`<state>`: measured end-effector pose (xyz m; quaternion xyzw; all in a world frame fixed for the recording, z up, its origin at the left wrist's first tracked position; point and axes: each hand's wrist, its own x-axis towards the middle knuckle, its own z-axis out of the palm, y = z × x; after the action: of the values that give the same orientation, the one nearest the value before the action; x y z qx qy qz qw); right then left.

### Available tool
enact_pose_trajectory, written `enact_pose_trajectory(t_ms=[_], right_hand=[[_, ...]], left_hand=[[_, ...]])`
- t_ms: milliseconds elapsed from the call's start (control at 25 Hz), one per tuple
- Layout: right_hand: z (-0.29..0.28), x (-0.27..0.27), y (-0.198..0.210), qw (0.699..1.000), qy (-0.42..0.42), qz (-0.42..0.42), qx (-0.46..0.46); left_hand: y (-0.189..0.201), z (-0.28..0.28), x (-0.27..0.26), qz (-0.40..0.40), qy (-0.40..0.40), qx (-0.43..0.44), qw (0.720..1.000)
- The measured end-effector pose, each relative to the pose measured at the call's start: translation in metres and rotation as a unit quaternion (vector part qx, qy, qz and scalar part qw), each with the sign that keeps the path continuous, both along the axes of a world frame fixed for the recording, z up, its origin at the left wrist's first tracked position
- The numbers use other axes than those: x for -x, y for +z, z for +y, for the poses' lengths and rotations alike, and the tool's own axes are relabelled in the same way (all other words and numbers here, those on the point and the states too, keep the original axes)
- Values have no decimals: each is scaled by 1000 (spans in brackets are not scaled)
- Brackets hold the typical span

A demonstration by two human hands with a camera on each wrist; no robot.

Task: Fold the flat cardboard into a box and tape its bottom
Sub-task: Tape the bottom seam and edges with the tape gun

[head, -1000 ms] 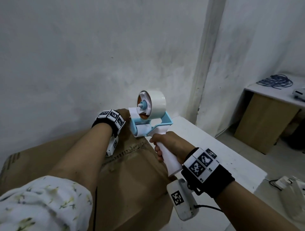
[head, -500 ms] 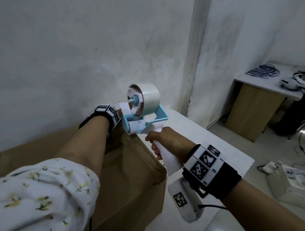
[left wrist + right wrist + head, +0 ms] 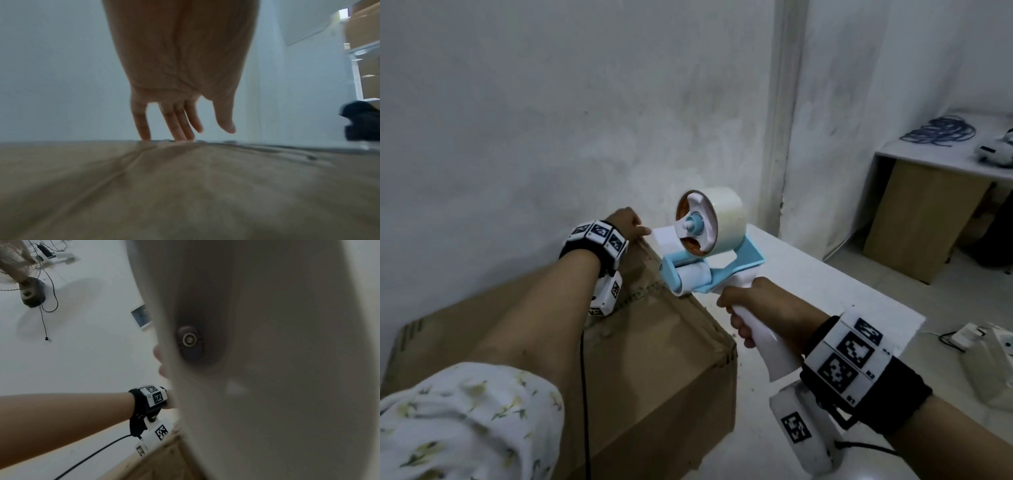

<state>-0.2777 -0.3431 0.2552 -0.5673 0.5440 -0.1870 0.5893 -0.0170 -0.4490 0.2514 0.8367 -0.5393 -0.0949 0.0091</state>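
Note:
A brown cardboard box (image 3: 654,359) stands folded on the white table, its flaps uppermost. My left hand (image 3: 628,224) reaches to the box's far edge; in the left wrist view its straight fingers (image 3: 176,126) touch the far rim of the cardboard (image 3: 185,186). My right hand (image 3: 753,308) grips the white handle of a blue tape dispenser (image 3: 705,253) loaded with a pale tape roll. The dispenser's roller end hovers just above the box's far right corner, next to the left hand. In the right wrist view the white handle (image 3: 267,369) fills the picture.
The white table (image 3: 825,291) stretches right of the box, against a white wall. A second desk (image 3: 928,192) with blue cables and a white device stands at far right. White devices and cords lie on the floor (image 3: 989,346). A fan (image 3: 22,277) shows in the right wrist view.
The view has shifted, so box and hands sit differently in the picture. My left hand stays at the box's far edge; my right hand keeps the dispenser beside it, above the box's corner.

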Motion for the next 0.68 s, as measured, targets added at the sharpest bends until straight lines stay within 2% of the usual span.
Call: enact_pose_trajectory(t_ms=[80, 160, 240, 320, 360, 480, 560, 680], right_hand=[[1, -1, 3, 1000, 1, -8, 5], [3, -2, 2, 1000, -3, -13, 7], [2, -2, -1, 1000, -4, -9, 2], [0, 0, -5, 1000, -15, -7, -8], [-1, -1, -7, 1000, -22, -6, -14], [-3, -3, -13, 999, -35, -1, -19], [-2, -4, -13, 999, -40, -5, -16], [3, 0, -7, 999, -39, -27, -5]], left_hand=[[5, 19, 25, -42, -32, -61, 997], [6, 33, 43, -50, 7, -58, 997], [5, 34, 50, -105, -15, -95, 990], [9, 35, 59, -158, -28, -80, 984], [10, 35, 60, -169, -19, -85, 982], [13, 26, 60, -128, -24, -124, 984], [12, 25, 55, -156, -49, -126, 979], [8, 35, 50, -256, -76, -144, 953]])
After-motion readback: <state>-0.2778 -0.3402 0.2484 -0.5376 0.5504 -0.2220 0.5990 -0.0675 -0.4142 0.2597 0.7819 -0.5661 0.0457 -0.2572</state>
